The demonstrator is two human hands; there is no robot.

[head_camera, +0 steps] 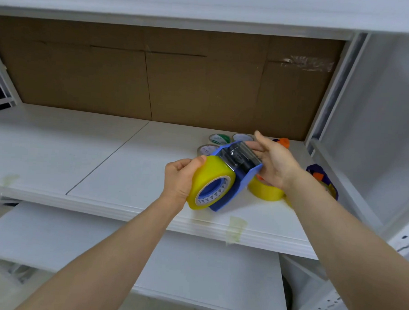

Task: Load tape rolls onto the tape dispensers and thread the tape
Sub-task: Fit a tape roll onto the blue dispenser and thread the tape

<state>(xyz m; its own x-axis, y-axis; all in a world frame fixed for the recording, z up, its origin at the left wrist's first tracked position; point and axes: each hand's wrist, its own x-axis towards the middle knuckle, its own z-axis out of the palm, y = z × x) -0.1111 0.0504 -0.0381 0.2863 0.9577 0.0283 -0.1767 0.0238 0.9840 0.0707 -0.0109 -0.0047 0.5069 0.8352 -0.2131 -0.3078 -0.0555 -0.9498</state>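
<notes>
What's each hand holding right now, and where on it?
The left hand grips the yellow tape roll on the blue dispenser around its outer rim. The right hand grips nothing; straight fingers rest against the dispenser's front end.

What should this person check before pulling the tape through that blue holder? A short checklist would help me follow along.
1. Yellow tape roll seated on the blue plastic dispenser: ok, the blue hub fills the roll's core.
2. Left hand holding the roll securely: ok, its fingers curl round it.
3. Right hand steadying the dispenser: ok, straight fingers rest against its front end.
4. Tape's free end found and led over the black roller: cannot tell, no loose end shows.
5. Second yellow tape roll on the white shelf out of the way: not ok, it lies just under the right wrist.
</notes>
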